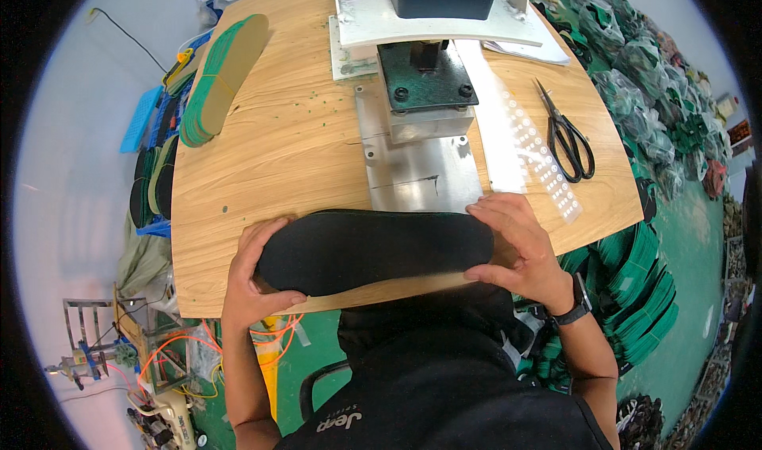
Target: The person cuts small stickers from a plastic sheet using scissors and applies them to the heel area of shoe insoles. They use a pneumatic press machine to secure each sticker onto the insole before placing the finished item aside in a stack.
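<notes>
A stack of black shoe insoles (377, 251) lies lengthwise across the near edge of the wooden table, its top one showing black. My left hand (258, 267) grips the left end, thumb on the near side and fingers round the far side. At the other end my right hand (516, 248) holds it the same way, a dark watch on the wrist. Just beyond the insoles is the metal base plate (421, 172) of a press. The press head (429, 77), with its dark green plate, stands farther back. How many insoles are in the stack is hidden.
A banded bundle of green and tan insoles (222, 81) lies at the table's far left. Black scissors (565, 136) and a clear sticker strip (548, 164) lie at right. Green insole piles (627, 291) stand beside the table, with bagged goods (643, 77) beyond.
</notes>
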`<action>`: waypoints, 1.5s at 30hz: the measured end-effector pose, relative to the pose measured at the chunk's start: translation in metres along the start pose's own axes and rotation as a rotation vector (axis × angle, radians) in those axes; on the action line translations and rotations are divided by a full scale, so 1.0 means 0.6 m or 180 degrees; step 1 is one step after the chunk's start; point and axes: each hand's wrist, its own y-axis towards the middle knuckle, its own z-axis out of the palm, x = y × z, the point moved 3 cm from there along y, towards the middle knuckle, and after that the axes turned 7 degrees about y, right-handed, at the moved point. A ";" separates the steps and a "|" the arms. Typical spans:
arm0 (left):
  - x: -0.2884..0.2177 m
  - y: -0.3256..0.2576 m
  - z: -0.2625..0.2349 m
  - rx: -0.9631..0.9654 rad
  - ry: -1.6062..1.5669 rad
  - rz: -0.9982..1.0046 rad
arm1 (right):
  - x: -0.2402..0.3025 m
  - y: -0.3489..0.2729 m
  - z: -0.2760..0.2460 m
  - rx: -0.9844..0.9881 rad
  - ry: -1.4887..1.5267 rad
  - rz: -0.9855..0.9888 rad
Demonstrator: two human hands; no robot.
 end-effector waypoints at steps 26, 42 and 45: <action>0.035 0.058 -0.020 -0.0248 0.0875 -0.0249 | -0.047 0.092 0.023 -0.0573 -0.0254 -0.0071; 0.047 0.109 -0.023 -0.0256 0.0655 -0.0134 | -0.081 0.116 0.023 -0.0812 -0.0253 0.0091; 0.053 0.120 -0.024 -0.0235 0.0453 -0.0150 | -0.077 0.125 0.021 -0.0858 -0.0227 0.0176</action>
